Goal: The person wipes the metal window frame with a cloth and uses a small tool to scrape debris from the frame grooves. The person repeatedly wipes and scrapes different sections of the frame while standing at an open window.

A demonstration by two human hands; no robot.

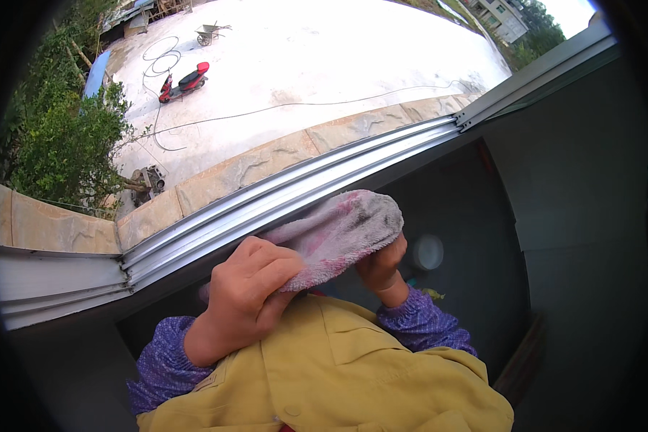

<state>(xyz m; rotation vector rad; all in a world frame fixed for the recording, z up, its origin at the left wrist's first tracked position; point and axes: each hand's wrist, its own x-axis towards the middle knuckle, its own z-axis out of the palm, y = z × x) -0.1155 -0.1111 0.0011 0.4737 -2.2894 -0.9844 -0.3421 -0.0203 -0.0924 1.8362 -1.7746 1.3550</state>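
A greyish-pink terry cloth (345, 232) with dark smudges is stretched between my two hands, in front of my yellow jacket. My left hand (248, 291) grips its near left part, fingers curled over the edge. At the cloth's right end my right hand (382, 264) holds it from below, its fingers partly hidden by the fabric. Just beyond the cloth runs the metal sliding-window track (302, 186), which the cloth does not plainly touch. Purple patterned sleeves cover both forearms.
A window frame (540, 75) rises at the right end of the track. Outside lie a stone-tiled ledge (248, 162), a leafy tree (65, 146), a red scooter (184, 83) and a wheelbarrow (209, 33) on pale ground. A whitish round container (428, 252) stands on the dark floor.
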